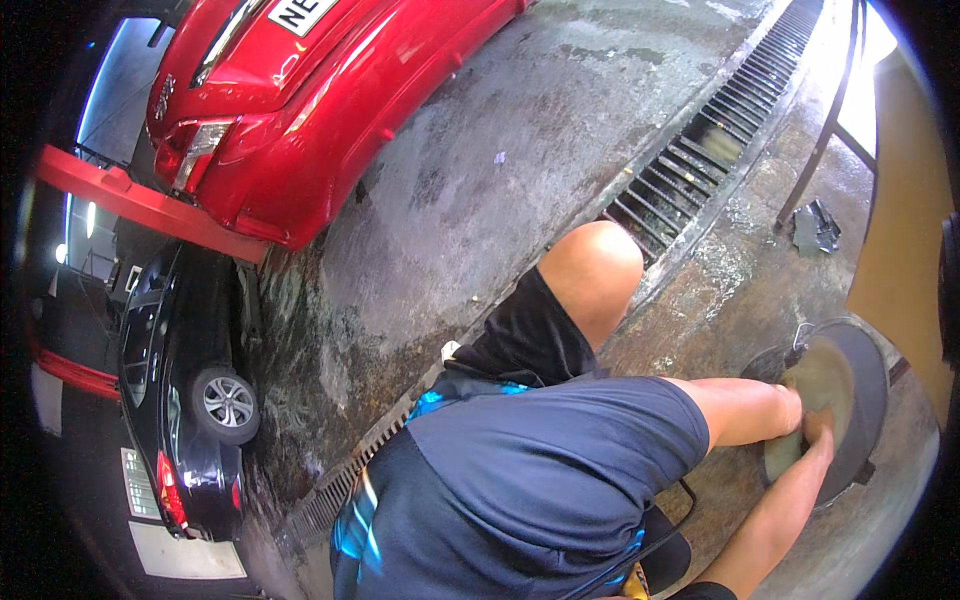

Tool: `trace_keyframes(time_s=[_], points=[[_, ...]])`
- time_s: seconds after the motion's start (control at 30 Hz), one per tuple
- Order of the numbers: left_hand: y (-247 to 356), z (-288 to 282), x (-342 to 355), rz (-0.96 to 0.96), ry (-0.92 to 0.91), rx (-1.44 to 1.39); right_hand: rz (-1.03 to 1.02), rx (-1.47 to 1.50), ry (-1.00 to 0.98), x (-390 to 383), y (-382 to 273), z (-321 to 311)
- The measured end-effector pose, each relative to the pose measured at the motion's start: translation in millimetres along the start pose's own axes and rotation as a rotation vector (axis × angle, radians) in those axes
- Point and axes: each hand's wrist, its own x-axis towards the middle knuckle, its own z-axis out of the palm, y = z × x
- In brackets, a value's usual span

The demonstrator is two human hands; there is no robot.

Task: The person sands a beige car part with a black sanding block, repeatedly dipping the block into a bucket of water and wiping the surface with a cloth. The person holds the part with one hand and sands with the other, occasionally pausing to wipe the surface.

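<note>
Both of my hands reach into a round dark grey tub (868,400) of cloudy, brownish-green water (832,365) at the far right. My left hand (790,408) comes in from the upper arm in the picture, its wrist bent over the tub. My right hand (820,428) enters close beside it, with the forearm rising from the lower edge. The two hands are close together at the water. The fingers of both are hidden in the murky water, so I cannot tell whether they hold anything. A metal handle fitting (800,337) shows at the tub's rim.
A metal floor grate (690,180) runs diagonally past my bent knee (598,265). A crumpled dark scrap (817,228) lies on the wet concrete near a thin metal frame (830,125). A red car (320,130), a red lift beam (150,205) and a black car (180,400) stand left.
</note>
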Motion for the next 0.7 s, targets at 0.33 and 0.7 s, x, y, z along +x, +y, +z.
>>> trace_keyframes(time_s=[0.33,0.7], points=[[-1.0,-23.6,-34.0,0.041,0.023,-0.028,-0.086,0.145,0.073,5.2,28.7,-13.2],[-24.7,-84.1,-110.8,0.188,-0.078,0.001,0.004,0.219,-0.056,4.8,-2.5,11.1]])
